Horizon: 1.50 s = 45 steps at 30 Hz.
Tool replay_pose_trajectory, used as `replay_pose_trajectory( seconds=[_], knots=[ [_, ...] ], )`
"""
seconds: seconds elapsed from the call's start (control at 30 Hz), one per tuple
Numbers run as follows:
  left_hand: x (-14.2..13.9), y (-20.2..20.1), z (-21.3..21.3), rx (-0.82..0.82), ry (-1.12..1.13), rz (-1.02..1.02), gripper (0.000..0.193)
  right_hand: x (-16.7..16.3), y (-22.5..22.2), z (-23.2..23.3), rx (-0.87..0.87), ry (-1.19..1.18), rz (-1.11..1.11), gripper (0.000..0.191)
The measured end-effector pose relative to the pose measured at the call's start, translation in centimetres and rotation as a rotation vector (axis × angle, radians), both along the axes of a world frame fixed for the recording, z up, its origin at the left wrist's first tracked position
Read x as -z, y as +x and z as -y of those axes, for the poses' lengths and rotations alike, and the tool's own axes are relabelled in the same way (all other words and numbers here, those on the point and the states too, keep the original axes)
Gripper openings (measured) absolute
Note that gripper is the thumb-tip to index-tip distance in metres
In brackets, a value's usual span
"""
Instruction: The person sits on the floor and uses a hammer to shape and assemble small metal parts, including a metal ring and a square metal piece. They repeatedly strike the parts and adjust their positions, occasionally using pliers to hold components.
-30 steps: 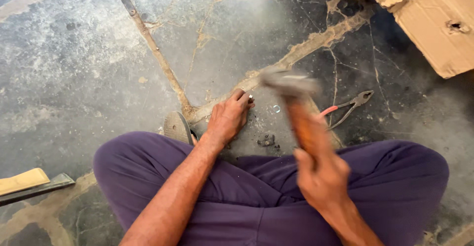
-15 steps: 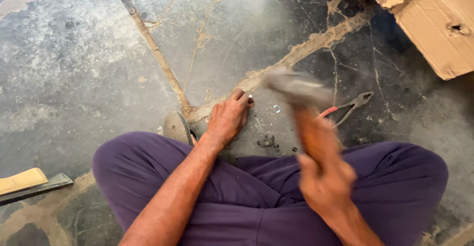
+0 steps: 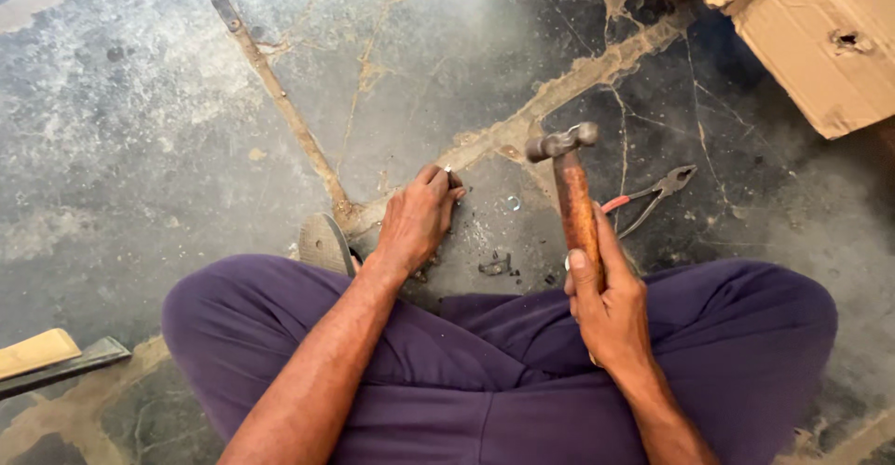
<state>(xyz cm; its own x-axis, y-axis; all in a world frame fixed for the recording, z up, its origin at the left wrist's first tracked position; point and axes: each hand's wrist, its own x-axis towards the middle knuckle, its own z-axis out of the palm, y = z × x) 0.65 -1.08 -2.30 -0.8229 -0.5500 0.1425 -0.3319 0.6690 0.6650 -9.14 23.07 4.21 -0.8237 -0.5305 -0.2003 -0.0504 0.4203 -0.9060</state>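
Gripping hammer (image 3: pixel 567 185) | right hand (image 3: pixel 608 308) clamped low on handle | left hand (image 3: pixel 417 220) pinches small metal piece (image 3: pixel 448 170)

Cracked stone floor (image 3: pixel 140 148): right hand (image 3: pixel 611 306) gripping wooden-handled hammer (image 3: pixel 571 194) upright, left hand (image 3: pixel 415 221) pinching small metal piece (image 3: pixel 448 172) on floor, pliers (image 3: pixel 653 194) right, cardboard box (image 3: pixel 820 36) far right.

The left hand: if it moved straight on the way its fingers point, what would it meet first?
The left hand points up and right across the floor. Probably first the small metal piece at its fingertips, then the small ring beyond; the hammer seems raised above that line, but depth is unclear.
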Motion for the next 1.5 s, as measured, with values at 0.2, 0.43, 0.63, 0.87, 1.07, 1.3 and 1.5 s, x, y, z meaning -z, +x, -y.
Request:
replay_pose_trajectory(
  seconds=[0.2,0.43,0.63,0.87,1.07,1.3,1.5],
  knots=[
    [0.4,0.2,-0.4,0.047,-0.068,0.055,0.017,-1.5,0.9,-0.2,-0.174,-0.055,-0.498,0.057],
    [0.1,0.3,-0.3,0.061,-0.05,-0.01,0.015,-4.7,2.1,2.0,-0.364,0.206,-0.554,0.064],
    [0.1,0.4,-0.3,0.045,-0.033,0.077,0.015,-3.4,2.1,2.1,-0.384,0.301,-0.544,0.062],
    [0.1,0.0,-0.2,0.06,-0.082,0.022,0.013,-7.9,2.2,2.0,-0.341,0.108,-0.739,0.064],
    [0.5,0.2,-0.3,0.063,-0.059,0.021,0.012,-7.9,3.2,0.3,-0.152,-0.063,-0.753,0.056],
    [0.0,0.5,-0.5,0.079,-0.088,-0.017,0.013,-3.3,2.5,1.2,-0.364,0.39,-0.455,0.07],
    [-0.4,0.2,-0.2,0.036,-0.066,-0.009,0.012,-4.5,2.5,1.5,-0.306,0.187,-0.617,0.065]
  ],
)
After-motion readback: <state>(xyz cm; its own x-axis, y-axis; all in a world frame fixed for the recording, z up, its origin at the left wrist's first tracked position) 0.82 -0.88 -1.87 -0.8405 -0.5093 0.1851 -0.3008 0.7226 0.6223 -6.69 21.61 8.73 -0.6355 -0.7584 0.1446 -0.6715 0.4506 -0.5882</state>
